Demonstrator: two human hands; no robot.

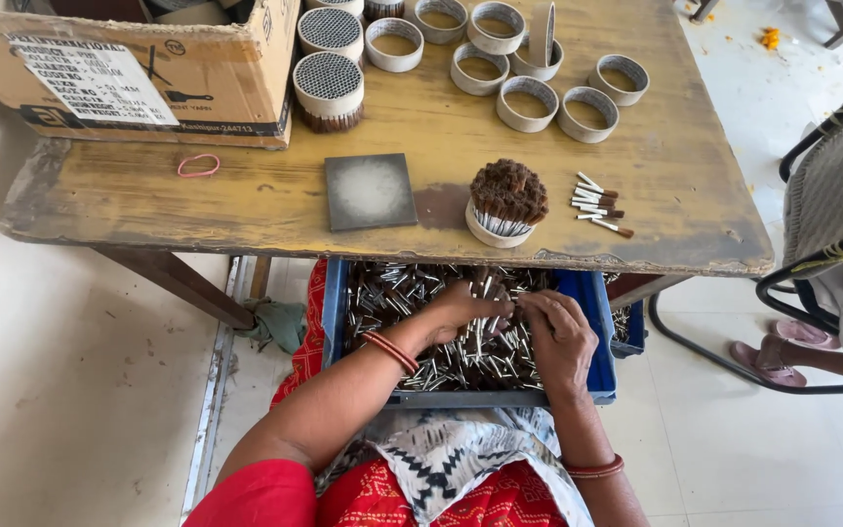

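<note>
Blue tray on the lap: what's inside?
The blue tray holds a heap of small silver-and-brown sticks. Left hand and right hand dig into it, covering the middle; tray bottom is hidden.

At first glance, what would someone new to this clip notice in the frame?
Both hands, the left hand and right hand, dig into a blue tray heaped with small silver-and-brown sticks on the person's lap, just below the table edge. On the worn yellow table above, a ring packed with brown-tipped sticks stands at the front edge, and empty rings cluster at the back beside a cardboard box.
</note>
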